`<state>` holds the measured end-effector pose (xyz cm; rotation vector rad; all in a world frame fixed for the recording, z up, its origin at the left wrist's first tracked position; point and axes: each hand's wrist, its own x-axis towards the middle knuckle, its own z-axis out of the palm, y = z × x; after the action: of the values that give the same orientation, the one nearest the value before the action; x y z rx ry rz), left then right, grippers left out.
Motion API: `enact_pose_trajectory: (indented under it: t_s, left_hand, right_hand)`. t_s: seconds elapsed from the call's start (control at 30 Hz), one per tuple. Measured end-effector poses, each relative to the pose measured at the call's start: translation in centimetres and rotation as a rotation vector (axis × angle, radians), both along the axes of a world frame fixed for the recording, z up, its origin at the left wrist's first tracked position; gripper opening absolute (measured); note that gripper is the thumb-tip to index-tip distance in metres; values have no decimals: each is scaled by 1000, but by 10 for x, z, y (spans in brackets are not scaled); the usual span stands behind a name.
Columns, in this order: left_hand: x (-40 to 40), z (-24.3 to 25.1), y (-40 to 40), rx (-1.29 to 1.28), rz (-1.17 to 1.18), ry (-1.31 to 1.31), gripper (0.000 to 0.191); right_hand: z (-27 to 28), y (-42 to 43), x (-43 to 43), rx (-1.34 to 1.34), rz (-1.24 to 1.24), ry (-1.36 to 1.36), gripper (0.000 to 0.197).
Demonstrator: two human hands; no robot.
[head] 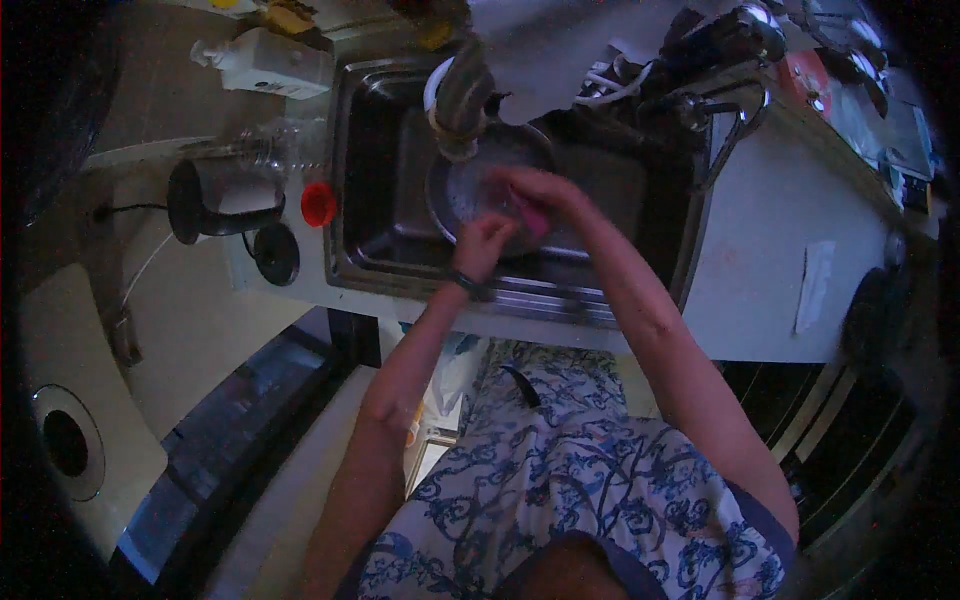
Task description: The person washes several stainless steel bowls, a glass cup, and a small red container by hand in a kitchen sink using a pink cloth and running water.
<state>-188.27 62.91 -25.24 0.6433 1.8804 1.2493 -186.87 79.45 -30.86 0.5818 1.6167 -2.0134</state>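
Observation:
A round pan or bowl (448, 196) with a pale inside sits in a dark metal sink (409, 247) before me. My right hand (544, 191) is over it, with a soft pink cloth or sponge (531, 215) in its fingers; motion blurs the fingertips. At the near side of the pan is my left hand (486, 238), a dark band (471, 283) around its wrist. Its fingers are bent close together, and blur hides whether they grip the rim. Above the pan hangs a greyish, spout-like thing (463, 97), perhaps a tap with a covering.
Left of the sink are a white plastic bottle (274, 66) on its side, a red cap (319, 204), a clear jug (240, 191) with dark ends and a round black base (276, 255). On the right lie a white strip (815, 286) and a bent metal handle (731, 142).

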Motion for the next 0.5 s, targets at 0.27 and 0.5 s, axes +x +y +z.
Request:
enact_pose_trajectory:
  t_s: [0.27, 0.5]
  left_hand:
    - [-5, 16, 13, -31, 481, 9, 16]
    - [-5, 19, 17, 271, 657, -571, 16]
  right_hand:
    - [44, -49, 8, 1279, -285, 494, 32]
    - [49, -33, 13, 295, -896, 167, 36]
